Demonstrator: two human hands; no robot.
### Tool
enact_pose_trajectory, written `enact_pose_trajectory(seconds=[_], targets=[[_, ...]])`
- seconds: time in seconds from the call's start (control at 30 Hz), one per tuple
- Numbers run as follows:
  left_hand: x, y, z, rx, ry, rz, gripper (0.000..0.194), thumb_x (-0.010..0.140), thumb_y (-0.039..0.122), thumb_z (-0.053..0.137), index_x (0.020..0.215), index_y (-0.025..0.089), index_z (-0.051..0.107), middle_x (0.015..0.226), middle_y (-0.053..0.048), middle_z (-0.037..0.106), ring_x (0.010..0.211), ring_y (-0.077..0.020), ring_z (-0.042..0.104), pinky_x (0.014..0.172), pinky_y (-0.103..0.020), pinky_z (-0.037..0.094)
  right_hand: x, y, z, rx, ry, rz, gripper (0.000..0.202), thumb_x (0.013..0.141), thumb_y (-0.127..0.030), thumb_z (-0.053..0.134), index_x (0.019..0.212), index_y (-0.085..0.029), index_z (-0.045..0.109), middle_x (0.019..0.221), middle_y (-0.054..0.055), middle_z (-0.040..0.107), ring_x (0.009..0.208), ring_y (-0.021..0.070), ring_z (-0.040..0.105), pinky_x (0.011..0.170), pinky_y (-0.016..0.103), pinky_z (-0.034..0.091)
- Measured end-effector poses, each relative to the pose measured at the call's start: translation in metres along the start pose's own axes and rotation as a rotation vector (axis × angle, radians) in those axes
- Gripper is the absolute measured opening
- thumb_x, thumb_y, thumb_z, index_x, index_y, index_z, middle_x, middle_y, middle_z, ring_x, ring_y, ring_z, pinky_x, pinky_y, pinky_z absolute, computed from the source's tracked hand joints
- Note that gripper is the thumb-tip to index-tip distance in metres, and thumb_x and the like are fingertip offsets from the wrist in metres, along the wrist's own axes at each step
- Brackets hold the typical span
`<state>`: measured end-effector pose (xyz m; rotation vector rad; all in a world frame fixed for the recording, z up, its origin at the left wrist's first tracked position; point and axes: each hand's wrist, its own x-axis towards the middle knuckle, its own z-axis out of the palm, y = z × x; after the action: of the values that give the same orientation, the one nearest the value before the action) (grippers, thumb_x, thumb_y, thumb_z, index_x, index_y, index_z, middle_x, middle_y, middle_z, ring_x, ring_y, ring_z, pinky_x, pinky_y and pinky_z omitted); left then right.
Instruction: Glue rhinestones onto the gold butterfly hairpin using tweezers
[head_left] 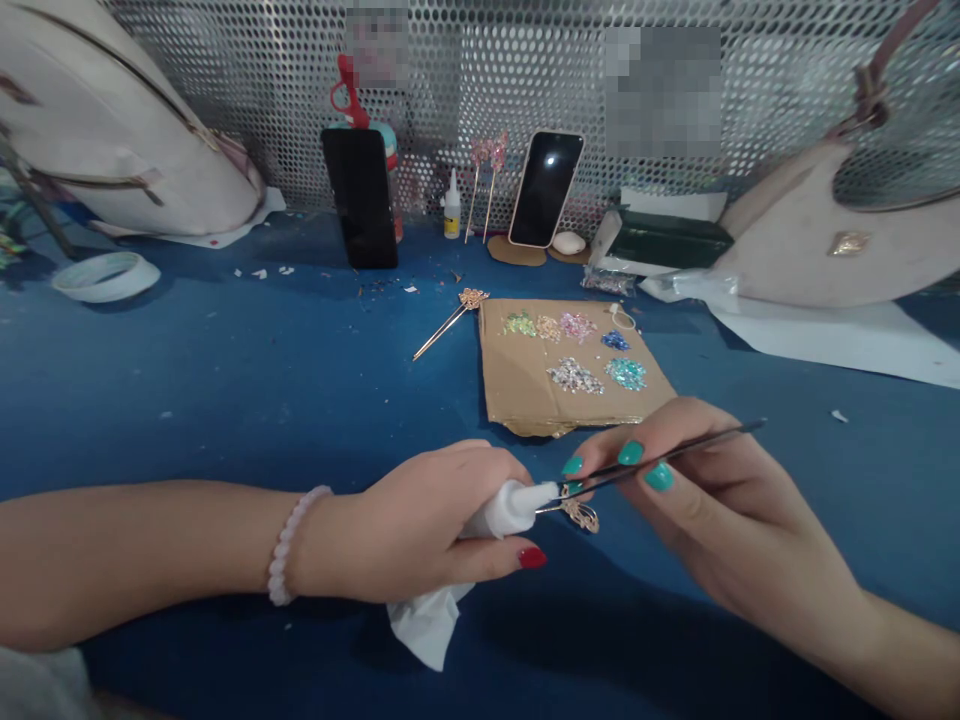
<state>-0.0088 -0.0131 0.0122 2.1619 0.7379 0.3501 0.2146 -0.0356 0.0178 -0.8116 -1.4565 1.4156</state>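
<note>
My left hand [442, 520] is closed round a white glue bottle [514, 505], its nozzle pointing right. A crumpled white tissue [429, 625] hangs below that hand. Pinched between the fingers of my right hand [712, 500] are thin dark tweezers [679, 450], their tip close to the nozzle. Just under the nozzle is a gold openwork hair stick head [581, 512]; its shaft runs toward my left hand, and I cannot tell what grips it. Beyond my hands lies a cardboard pad [517, 385] with small heaps of coloured gems, including silver [575, 376] and turquoise [626, 373].
Another gold hair stick [450, 328] lies left of the pad. Two phones [360, 200] [547, 190], a small glue bottle [451, 208] and pink-topped sticks [484, 180] stand along the perforated metal panel. Bags flank the blue table, and a tape roll [106, 277] sits at left.
</note>
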Motion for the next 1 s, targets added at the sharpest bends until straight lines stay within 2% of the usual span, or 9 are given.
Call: enact_pose_trajectory(seconds=[0.17, 0.33, 0.53, 0.6, 0.7, 0.73, 0.8, 0.87, 1.0], targets=[[-0.001, 0.002, 0.001, -0.007, 0.016, -0.027, 0.016, 0.088, 0.034, 0.050, 0.084, 0.019, 0.044, 0.082, -0.002, 0.051, 0.074, -0.0164, 0.050, 0.061, -0.025, 0.038, -0.003, 0.000, 0.001, -0.061, 0.024, -0.039, 0.011, 0.091, -0.023, 0.052, 0.092, -0.031, 0.059, 0.092, -0.003, 0.070, 0.085, 0.0106, 0.066, 0.072, 0.021, 0.056], [-0.001, 0.005, 0.001, -0.078, -0.008, -0.073, 0.017, 0.087, 0.034, 0.051, 0.084, 0.019, 0.044, 0.081, -0.001, 0.051, 0.071, -0.0151, 0.048, 0.063, -0.026, 0.038, -0.005, -0.003, 0.004, -0.190, 0.062, -0.157, 0.016, 0.091, -0.020, 0.051, 0.093, -0.033, 0.060, 0.092, -0.002, 0.070, 0.087, 0.0137, 0.066, 0.071, 0.026, 0.057], [-0.002, 0.004, 0.001, -0.151, -0.028, -0.088, 0.018, 0.087, 0.035, 0.051, 0.083, 0.019, 0.044, 0.079, 0.000, 0.049, 0.069, -0.0142, 0.047, 0.063, -0.025, 0.039, -0.006, -0.006, 0.004, -0.324, 0.051, -0.298, 0.026, 0.091, -0.015, 0.048, 0.098, -0.035, 0.063, 0.090, -0.002, 0.071, 0.087, 0.0146, 0.067, 0.076, 0.028, 0.058], [-0.002, 0.004, 0.001, -0.163, -0.048, -0.087, 0.018, 0.088, 0.035, 0.051, 0.083, 0.019, 0.044, 0.078, 0.001, 0.049, 0.068, -0.0135, 0.046, 0.061, -0.025, 0.038, -0.005, -0.008, 0.000, -0.415, -0.007, -0.388, 0.034, 0.087, -0.007, 0.049, 0.104, -0.035, 0.062, 0.093, -0.001, 0.071, 0.088, 0.0155, 0.068, 0.078, 0.029, 0.058], [-0.002, 0.004, 0.000, -0.171, -0.087, -0.085, 0.019, 0.088, 0.034, 0.053, 0.083, 0.019, 0.043, 0.078, 0.001, 0.049, 0.066, -0.0125, 0.046, 0.059, -0.024, 0.037, -0.001, -0.017, -0.008, -0.655, -0.194, -0.538, 0.046, 0.075, 0.003, 0.053, 0.109, -0.027, 0.061, 0.096, 0.004, 0.073, 0.090, 0.0186, 0.069, 0.077, 0.028, 0.059], [-0.002, 0.004, 0.000, -0.165, -0.091, -0.083, 0.019, 0.088, 0.034, 0.053, 0.084, 0.019, 0.043, 0.078, 0.001, 0.049, 0.066, -0.0123, 0.046, 0.059, -0.023, 0.037, 0.000, -0.020, -0.010, -0.747, -0.251, -0.561, 0.045, 0.073, 0.004, 0.055, 0.108, -0.022, 0.062, 0.096, 0.006, 0.073, 0.090, 0.0193, 0.070, 0.076, 0.025, 0.059], [-0.002, 0.004, 0.001, -0.127, -0.072, -0.068, 0.018, 0.088, 0.034, 0.052, 0.086, 0.018, 0.044, 0.079, 0.001, 0.050, 0.066, -0.0125, 0.046, 0.059, -0.024, 0.038, 0.002, -0.026, -0.012, -0.847, -0.283, -0.583, 0.040, 0.070, 0.004, 0.057, 0.103, -0.018, 0.064, 0.093, 0.009, 0.074, 0.087, 0.0197, 0.071, 0.072, 0.021, 0.059], [-0.002, 0.003, 0.002, -0.058, -0.027, -0.027, 0.017, 0.089, 0.035, 0.050, 0.087, 0.018, 0.044, 0.080, 0.000, 0.051, 0.068, -0.0137, 0.047, 0.062, -0.025, 0.039, 0.002, -0.028, -0.012, -0.793, -0.253, -0.578, 0.039, 0.071, 0.003, 0.057, 0.100, -0.022, 0.063, 0.091, 0.007, 0.074, 0.083, 0.0194, 0.071, 0.071, 0.023, 0.060], [-0.005, 0.000, 0.001, 0.137, 0.112, 0.127, 0.014, 0.090, 0.032, 0.042, 0.089, 0.018, 0.041, 0.085, -0.005, 0.053, 0.073, -0.0177, 0.049, 0.066, -0.030, 0.043, -0.002, -0.017, -0.005, -0.482, -0.077, -0.474, 0.034, 0.080, -0.004, 0.053, 0.104, -0.027, 0.061, 0.091, 0.004, 0.071, 0.086, 0.0176, 0.069, 0.073, 0.027, 0.059]])
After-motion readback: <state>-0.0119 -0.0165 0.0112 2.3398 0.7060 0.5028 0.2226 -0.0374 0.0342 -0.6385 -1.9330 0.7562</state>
